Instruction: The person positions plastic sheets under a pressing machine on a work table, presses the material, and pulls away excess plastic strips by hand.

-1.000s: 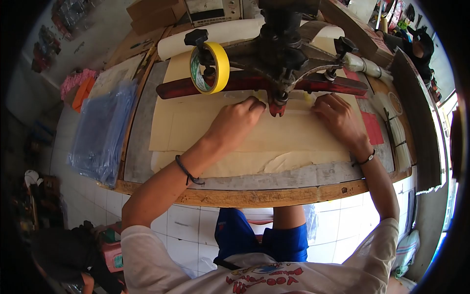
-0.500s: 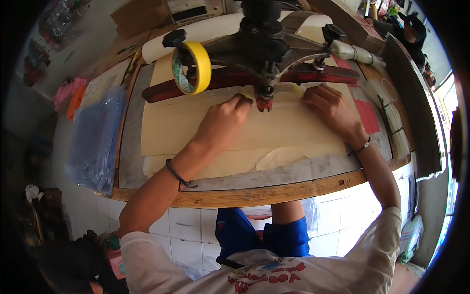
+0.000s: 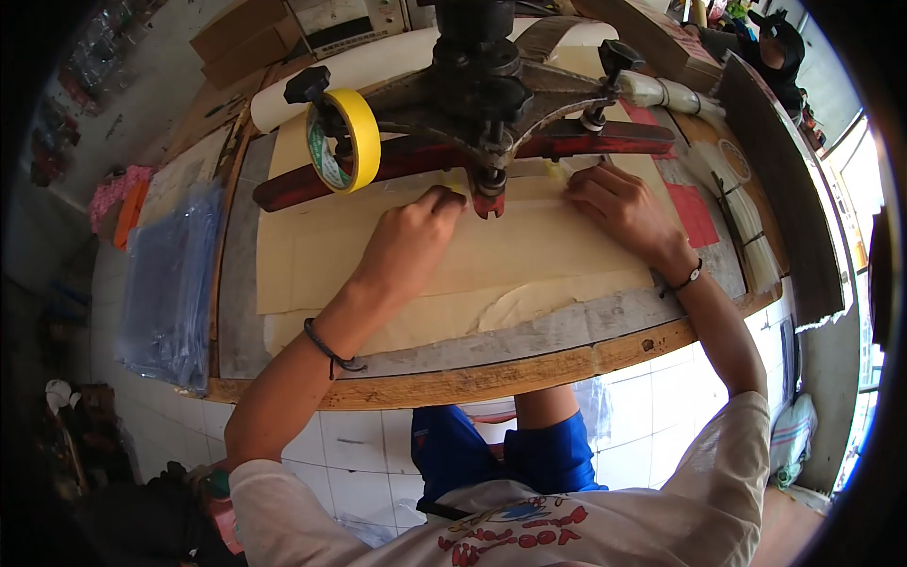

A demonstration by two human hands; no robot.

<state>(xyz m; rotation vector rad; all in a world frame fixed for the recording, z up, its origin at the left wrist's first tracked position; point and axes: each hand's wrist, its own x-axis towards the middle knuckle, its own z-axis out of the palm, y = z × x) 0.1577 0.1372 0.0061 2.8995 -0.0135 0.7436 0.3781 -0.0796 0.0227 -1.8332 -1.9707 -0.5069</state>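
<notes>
My left hand (image 3: 420, 231) is closed, fingertips pinched beside the forked red tip of a black-and-metal press head (image 3: 482, 94). On the other side of that tip, my right hand (image 3: 619, 208) is curled with its fingers bent down. Between the hands, a thin clear plastic sheet (image 3: 529, 192) shows faintly; both hands seem to pinch its far edge, though the fingertips are partly hidden. Beneath lies a tan sheet (image 3: 378, 317), wrinkled near its front edge. The long red bar (image 3: 416, 158) of the press runs just beyond my fingers.
A yellow tape roll (image 3: 364, 142) hangs on the press's left knob. Clear plastic sleeves (image 3: 168, 283) are stacked at the table's left edge. Bundled plastic tubing (image 3: 742, 213) lies at the right, beside an upright dark board (image 3: 789, 189). Another person (image 3: 779, 57) is at the far right.
The whole view has shifted slightly, so the press and table appear farther left. Both hands stay near the red bar, with little visible movement relative to it.
</notes>
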